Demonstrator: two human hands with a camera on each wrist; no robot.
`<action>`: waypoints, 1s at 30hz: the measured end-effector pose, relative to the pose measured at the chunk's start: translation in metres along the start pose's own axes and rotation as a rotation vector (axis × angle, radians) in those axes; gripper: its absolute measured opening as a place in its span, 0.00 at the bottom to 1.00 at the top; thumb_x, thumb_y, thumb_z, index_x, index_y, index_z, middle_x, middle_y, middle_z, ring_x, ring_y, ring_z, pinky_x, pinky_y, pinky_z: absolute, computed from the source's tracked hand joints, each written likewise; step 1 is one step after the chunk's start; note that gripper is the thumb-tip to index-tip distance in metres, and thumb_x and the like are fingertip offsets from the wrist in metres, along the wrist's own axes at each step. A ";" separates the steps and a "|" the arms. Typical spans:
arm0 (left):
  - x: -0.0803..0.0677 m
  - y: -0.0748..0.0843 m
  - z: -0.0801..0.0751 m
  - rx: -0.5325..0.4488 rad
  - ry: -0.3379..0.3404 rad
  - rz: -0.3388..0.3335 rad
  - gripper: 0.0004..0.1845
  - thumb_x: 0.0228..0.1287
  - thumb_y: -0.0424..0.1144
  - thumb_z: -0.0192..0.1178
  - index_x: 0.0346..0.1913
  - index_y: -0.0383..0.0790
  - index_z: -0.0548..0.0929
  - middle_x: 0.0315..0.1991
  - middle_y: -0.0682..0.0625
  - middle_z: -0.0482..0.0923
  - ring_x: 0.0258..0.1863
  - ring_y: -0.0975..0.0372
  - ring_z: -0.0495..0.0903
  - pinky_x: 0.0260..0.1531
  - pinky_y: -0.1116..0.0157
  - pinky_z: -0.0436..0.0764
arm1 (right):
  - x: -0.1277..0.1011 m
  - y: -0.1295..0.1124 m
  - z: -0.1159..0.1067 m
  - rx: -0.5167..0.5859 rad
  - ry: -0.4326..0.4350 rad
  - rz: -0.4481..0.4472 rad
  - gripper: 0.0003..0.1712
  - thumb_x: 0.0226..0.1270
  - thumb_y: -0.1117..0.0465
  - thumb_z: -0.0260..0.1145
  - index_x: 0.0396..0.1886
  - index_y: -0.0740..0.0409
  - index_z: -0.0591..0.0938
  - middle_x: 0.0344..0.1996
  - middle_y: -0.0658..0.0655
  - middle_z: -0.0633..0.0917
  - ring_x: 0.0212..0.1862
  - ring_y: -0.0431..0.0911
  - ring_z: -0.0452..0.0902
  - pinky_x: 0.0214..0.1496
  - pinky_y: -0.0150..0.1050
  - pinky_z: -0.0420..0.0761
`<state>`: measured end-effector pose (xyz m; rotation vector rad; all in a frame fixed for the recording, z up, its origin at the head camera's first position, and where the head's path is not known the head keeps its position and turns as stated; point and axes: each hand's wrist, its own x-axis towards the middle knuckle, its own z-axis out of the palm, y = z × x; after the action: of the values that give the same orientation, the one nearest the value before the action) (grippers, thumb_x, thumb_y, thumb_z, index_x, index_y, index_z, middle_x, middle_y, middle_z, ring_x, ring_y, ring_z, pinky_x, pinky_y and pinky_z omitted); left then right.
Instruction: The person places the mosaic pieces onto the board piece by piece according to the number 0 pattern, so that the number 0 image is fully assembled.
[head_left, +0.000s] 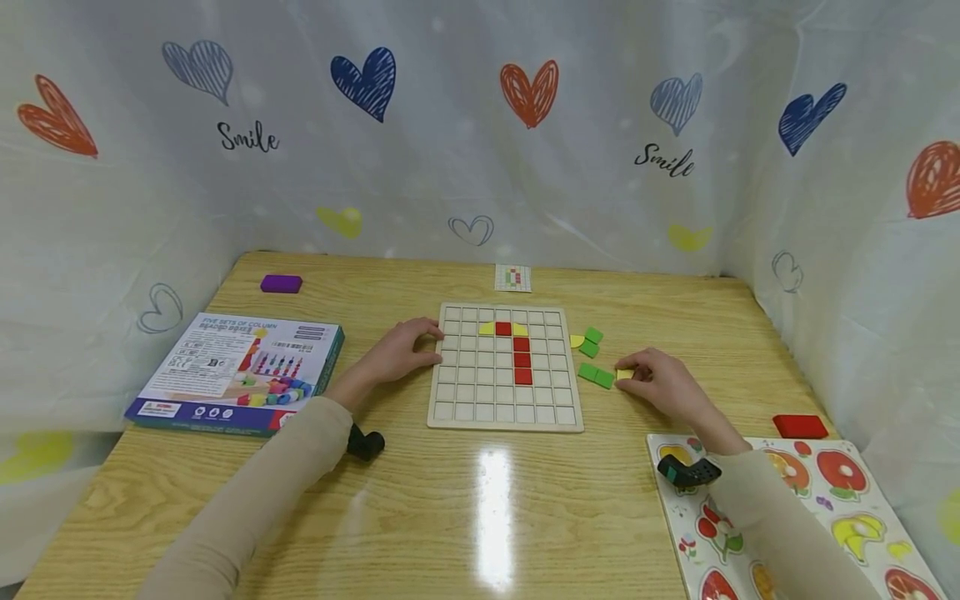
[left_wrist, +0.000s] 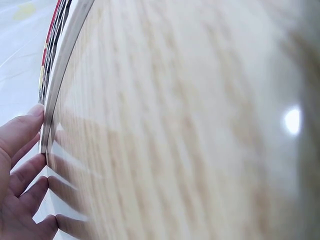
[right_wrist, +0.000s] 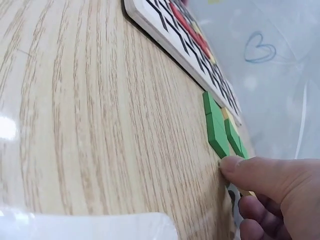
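Two hands work at a square wooden grid board lying in the middle of the light wood-grain tabletop in the head view. The left hand rests with loosely extended fingers against the board's left edge, gripping nothing. The right hand sits just beyond the board's right edge, its fingers curled and pinching a small yellow tile. Touching that tile on its left lie two flat green tiles; two more green tiles and a yellow half-round piece lie nearer the board's far right corner. On the board, red square tiles form a column, capped by a red tile flanked by yellow pieces. A small pattern card lies by the tabletop's far edge, a purple block near the far left corner, a printed toy box along the left edge, a red block by the right edge, and a fruit puzzle board at the near right corner.

From the left wrist, four straight fingers touch the board's pale rim, with blurred tabletop filling the rest.

From the right wrist, the thumb presses at the near end of the green tiles; a sliver of yellow shows beneath the curled fingers, and the board's edge runs beyond.
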<state>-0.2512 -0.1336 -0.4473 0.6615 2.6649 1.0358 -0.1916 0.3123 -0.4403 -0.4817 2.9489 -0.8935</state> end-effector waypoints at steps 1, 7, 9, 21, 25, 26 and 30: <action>0.000 0.000 0.000 -0.001 -0.001 -0.003 0.19 0.66 0.40 0.64 0.57 0.37 0.77 0.70 0.38 0.64 0.73 0.47 0.57 0.73 0.48 0.44 | 0.000 -0.001 0.000 -0.005 0.003 0.007 0.14 0.64 0.60 0.71 0.47 0.61 0.85 0.35 0.54 0.81 0.34 0.44 0.74 0.36 0.38 0.75; 0.000 0.000 0.000 0.008 -0.003 0.001 0.20 0.67 0.40 0.64 0.57 0.36 0.77 0.70 0.38 0.64 0.72 0.46 0.57 0.73 0.47 0.45 | 0.003 -0.017 0.000 -0.001 0.051 0.002 0.15 0.64 0.61 0.71 0.49 0.62 0.85 0.39 0.57 0.82 0.37 0.46 0.77 0.41 0.43 0.80; 0.000 0.000 0.001 0.010 -0.003 0.002 0.20 0.67 0.40 0.64 0.57 0.36 0.78 0.70 0.38 0.64 0.72 0.46 0.57 0.73 0.47 0.45 | 0.005 -0.026 0.002 0.025 0.054 -0.027 0.15 0.63 0.61 0.71 0.48 0.63 0.85 0.40 0.58 0.82 0.37 0.46 0.77 0.41 0.43 0.81; -0.002 0.003 -0.001 0.004 0.007 0.010 0.19 0.66 0.39 0.64 0.57 0.35 0.78 0.69 0.37 0.65 0.72 0.45 0.57 0.73 0.46 0.45 | 0.012 -0.089 0.045 0.133 -0.072 -0.216 0.13 0.61 0.60 0.73 0.44 0.60 0.86 0.36 0.50 0.81 0.35 0.40 0.75 0.36 0.33 0.79; -0.002 0.003 -0.001 0.007 0.007 0.011 0.19 0.66 0.39 0.64 0.57 0.35 0.78 0.69 0.37 0.65 0.72 0.45 0.58 0.73 0.46 0.45 | 0.017 -0.097 0.057 0.143 -0.138 -0.236 0.14 0.62 0.59 0.72 0.46 0.59 0.86 0.38 0.51 0.81 0.35 0.40 0.74 0.37 0.33 0.78; -0.002 0.003 -0.001 0.007 0.006 0.011 0.19 0.66 0.39 0.64 0.57 0.35 0.78 0.69 0.37 0.65 0.72 0.45 0.58 0.73 0.46 0.45 | 0.018 -0.098 0.060 0.142 -0.146 -0.233 0.14 0.63 0.58 0.72 0.46 0.58 0.86 0.38 0.51 0.81 0.35 0.40 0.73 0.36 0.33 0.77; -0.002 0.004 -0.001 0.002 0.003 0.007 0.19 0.66 0.39 0.64 0.57 0.35 0.78 0.69 0.37 0.65 0.72 0.46 0.57 0.73 0.47 0.45 | 0.021 -0.104 0.067 0.125 -0.146 -0.225 0.14 0.64 0.58 0.71 0.48 0.57 0.85 0.38 0.50 0.81 0.35 0.40 0.73 0.37 0.33 0.76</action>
<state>-0.2483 -0.1326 -0.4432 0.6704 2.6685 1.0372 -0.1747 0.1883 -0.4382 -0.8457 2.7253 -1.0074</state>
